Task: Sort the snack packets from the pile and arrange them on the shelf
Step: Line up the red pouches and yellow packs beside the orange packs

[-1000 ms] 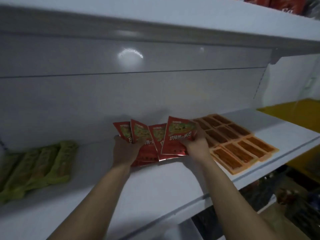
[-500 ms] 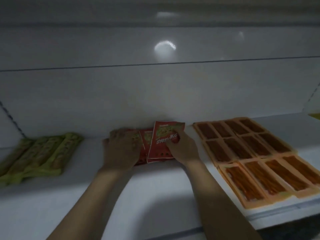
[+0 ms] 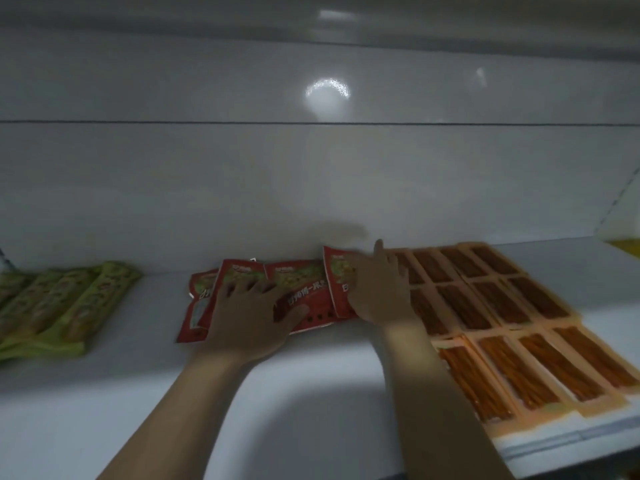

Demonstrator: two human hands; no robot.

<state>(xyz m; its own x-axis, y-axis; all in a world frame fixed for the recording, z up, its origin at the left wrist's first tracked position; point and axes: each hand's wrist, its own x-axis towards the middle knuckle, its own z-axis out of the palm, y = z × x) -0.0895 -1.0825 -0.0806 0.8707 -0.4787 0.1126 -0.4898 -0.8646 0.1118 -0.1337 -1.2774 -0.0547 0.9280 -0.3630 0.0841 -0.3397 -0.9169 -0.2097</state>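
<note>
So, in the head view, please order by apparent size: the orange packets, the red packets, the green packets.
1. orange packets: clearly largest.
2. red packets and green packets: alike; green ones are cut by the left edge, so unranked.

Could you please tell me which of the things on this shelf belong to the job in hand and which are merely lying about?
In the job: red snack packets, fanned and overlapping; left hand and right hand, flat on them; white shelf.
Lying by: green snack packets at left; orange snack packets in rows at right.
</note>
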